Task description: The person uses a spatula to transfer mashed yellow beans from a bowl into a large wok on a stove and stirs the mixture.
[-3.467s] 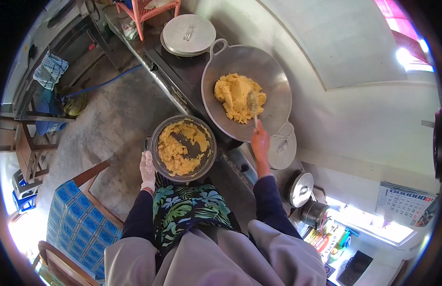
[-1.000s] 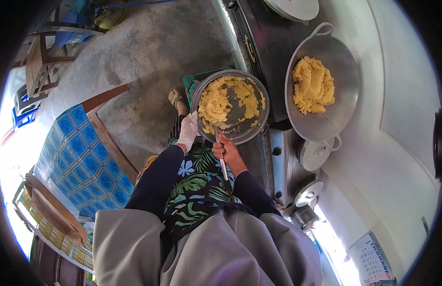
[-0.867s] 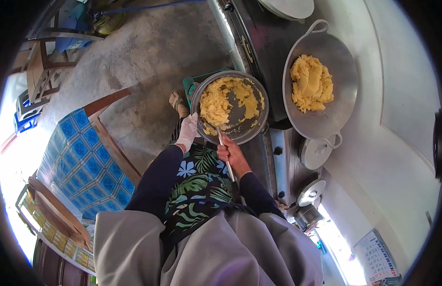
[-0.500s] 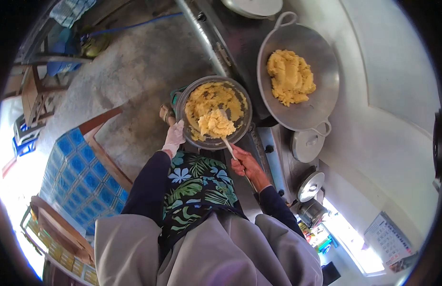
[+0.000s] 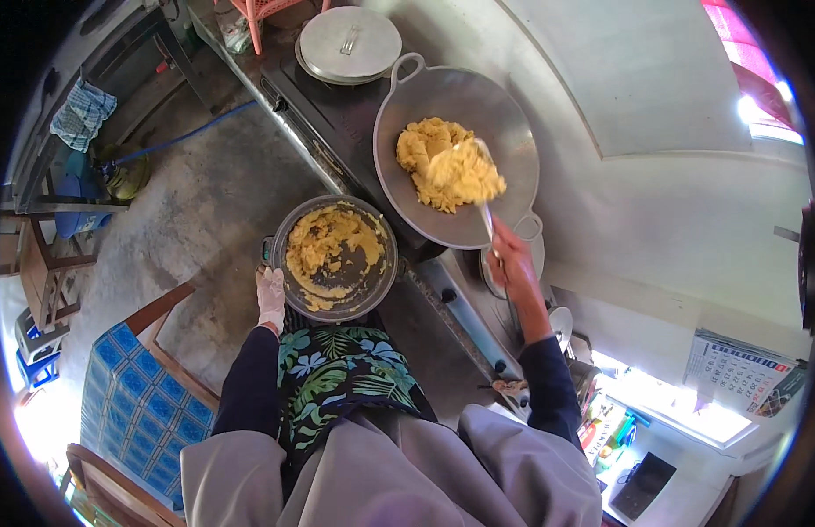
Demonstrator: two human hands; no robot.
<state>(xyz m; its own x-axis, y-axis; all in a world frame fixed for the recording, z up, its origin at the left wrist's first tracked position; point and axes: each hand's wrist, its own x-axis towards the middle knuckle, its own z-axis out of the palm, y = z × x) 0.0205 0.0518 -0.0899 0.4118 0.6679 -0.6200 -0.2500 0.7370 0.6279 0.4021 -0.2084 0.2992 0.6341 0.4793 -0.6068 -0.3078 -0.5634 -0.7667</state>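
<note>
My gloved left hand (image 5: 270, 294) grips the left rim of a dark round pot (image 5: 384, 272), which has yellow mash (image 5: 324, 241) smeared over its bottom and sides. My bare right hand (image 5: 515, 263) is closed on the handle of a metal spatula (image 5: 487, 220). Its head, hidden under a heap of mash (image 5: 465, 176), is over a large two-handled wok (image 5: 513, 132) on the black stove (image 5: 324, 132). A bigger mound of yellow mash (image 5: 420, 140) lies in the middle of that wok, partly behind the loaded spatula.
A lidded pot (image 5: 350, 39) stands behind the wok; another lid (image 5: 533, 259) is beside it. Left are a table with blue checked cloth (image 5: 126, 404), wooden chairs (image 5: 39, 272), a blue hose (image 5: 205, 127) and a bucket (image 5: 69, 198). A white wall (image 5: 653, 220) borders the stove.
My right hand has lifted a spatula load of mash from the dark pot up and right to over the wok. The view has turned toward the wok; my left hand stays on the pot.
</note>
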